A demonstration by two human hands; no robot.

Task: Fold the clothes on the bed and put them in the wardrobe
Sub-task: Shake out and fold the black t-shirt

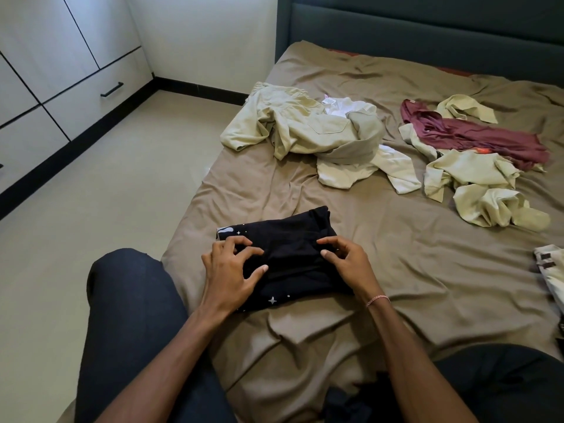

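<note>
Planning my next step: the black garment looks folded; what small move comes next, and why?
Probably grip the black star-print garment at both ends and lift it: it lies compactly folded under the left hand and right hand, and the wardrobe stands shut at left.

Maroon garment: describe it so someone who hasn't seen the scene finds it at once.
On the bed, look to the far right side, below the headboard. A heap of pale clothes lies there, with the maroon garment draped across it as a long strip. It is the only dark red piece; its neighbours are pale yellow-green or white.
</note>
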